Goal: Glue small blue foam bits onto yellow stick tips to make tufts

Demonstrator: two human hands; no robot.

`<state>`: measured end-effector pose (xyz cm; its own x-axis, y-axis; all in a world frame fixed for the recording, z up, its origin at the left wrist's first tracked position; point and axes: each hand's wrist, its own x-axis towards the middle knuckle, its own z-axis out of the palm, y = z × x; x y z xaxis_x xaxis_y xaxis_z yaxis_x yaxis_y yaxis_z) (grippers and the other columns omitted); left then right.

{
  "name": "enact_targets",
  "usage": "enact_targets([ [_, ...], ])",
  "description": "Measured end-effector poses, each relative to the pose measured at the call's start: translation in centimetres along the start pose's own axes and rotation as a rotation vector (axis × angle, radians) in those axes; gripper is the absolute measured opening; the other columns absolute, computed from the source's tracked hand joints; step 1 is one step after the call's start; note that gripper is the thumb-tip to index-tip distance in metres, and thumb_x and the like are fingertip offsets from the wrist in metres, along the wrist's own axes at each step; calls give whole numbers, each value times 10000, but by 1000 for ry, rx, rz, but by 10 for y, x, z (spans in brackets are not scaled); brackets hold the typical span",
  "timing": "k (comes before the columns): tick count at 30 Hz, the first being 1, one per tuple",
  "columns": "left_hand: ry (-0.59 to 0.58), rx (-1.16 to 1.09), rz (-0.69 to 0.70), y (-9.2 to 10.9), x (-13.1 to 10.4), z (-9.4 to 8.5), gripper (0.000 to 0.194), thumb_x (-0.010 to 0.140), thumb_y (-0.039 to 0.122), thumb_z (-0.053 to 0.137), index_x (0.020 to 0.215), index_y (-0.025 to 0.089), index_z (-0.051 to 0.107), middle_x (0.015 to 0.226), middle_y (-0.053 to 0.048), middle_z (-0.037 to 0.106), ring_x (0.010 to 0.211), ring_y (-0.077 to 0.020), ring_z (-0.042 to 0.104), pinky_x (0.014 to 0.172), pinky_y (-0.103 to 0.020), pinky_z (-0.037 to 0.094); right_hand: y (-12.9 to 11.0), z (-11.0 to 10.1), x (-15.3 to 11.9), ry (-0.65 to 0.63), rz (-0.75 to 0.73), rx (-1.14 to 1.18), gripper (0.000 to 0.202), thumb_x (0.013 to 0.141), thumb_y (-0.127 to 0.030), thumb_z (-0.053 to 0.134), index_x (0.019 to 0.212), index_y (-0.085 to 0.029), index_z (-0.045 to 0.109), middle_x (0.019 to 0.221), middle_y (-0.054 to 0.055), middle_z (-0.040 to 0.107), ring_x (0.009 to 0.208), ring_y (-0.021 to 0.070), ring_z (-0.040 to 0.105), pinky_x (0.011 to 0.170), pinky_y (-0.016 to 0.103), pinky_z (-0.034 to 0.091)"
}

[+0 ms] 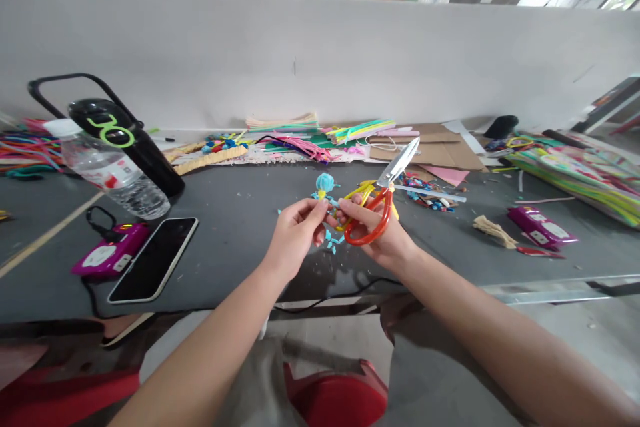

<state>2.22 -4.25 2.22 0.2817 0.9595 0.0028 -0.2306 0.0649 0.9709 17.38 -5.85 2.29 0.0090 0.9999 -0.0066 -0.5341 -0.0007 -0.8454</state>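
Between the thumb and fingers of my left hand [295, 237] is a small fuzzy craft piece [325, 182], apparently of pipe cleaner, with a round blue top and a yellow part below. My right hand [387, 240] is closed around the orange handles of a pair of scissors [399, 165], whose blades point up and away. Its thumb and fingertips pinch close beside the craft piece; whether they grip it too is hidden. Yellow pipe cleaners [364, 192] lie just behind my right fingers. Small blue snippets [332, 240] lie on the grey table [225, 240] below my hands.
At left are a black flask [133, 140], a water bottle [117, 173], a phone [155, 260] and a purple device [113, 250]. Pipe cleaner bundles [360, 131] and cardboard [430, 140] line the back partition. Another purple device [543, 228] and more pipe cleaners [585, 177] lie right.
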Motion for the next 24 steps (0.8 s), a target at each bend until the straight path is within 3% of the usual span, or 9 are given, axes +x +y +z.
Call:
enact_targets([
  [9, 20, 50, 1, 0, 2, -5, 331, 802, 473, 757, 838, 145, 728, 793, -65, 723, 522, -82, 549, 492, -217, 450, 1, -4, 1, 28, -70, -103, 367, 663, -264, 886, 714, -193, 529, 709, -18, 669, 664, 134, 642, 621, 266, 481],
  [16, -2, 176, 9, -2, 3, -5, 352, 801, 499, 742, 830, 149, 713, 722, -39, 690, 529, -99, 542, 497, -222, 453, 4, -5, 0, -53, -49, -163, 372, 721, -314, 848, 758, -202, 495, 713, -20, 632, 704, 173, 661, 661, 309, 499],
  [20, 18, 175, 21, -1, 5, -7, 320, 809, 469, 743, 801, 153, 695, 672, -16, 654, 530, -95, 534, 492, -212, 431, 3, -10, 1, 1, -57, -324, 386, 705, -354, 852, 778, -205, 503, 666, -48, 573, 596, 121, 564, 559, 259, 430],
  [24, 89, 79, 63, 7, 8, -13, 290, 796, 432, 768, 796, 154, 688, 671, 0, 628, 507, -67, 507, 469, -193, 386, -7, -23, -2, -11, -66, -612, 390, 799, -500, 741, 747, -213, 481, 600, -47, 513, 550, 122, 485, 523, 268, 370],
])
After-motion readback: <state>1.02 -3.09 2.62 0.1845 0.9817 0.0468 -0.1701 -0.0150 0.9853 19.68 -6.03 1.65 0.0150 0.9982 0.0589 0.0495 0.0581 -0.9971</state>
